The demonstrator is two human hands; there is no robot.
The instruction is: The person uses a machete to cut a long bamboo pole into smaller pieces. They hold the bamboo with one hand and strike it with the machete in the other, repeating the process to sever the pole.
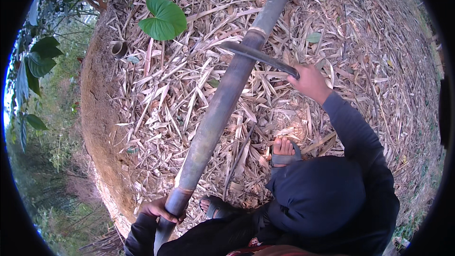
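A long, thick bamboo pole (220,95) runs slantwise from the lower left to the top of the view. Near its lower end, just below a joint ring, my left hand (163,209) is wrapped round it. My right hand (310,83) is closed on the handle of a machete (270,60), and the handle is mostly hidden in the fist. The machete's dark blade lies across the pole just below an upper joint ring, its tip past the pole's left side. Whether the blade touches the bamboo or hovers over it, I cannot tell.
Dry bamboo leaves (360,109) cover the ground. My sandalled feet (284,149) are right of the pole, beside my bent, dark-clothed knee (317,194). A big green leaf (163,19) and a short hollow bamboo piece (119,49) lie left. Beyond an earth edge (97,99) grow plants (45,57).
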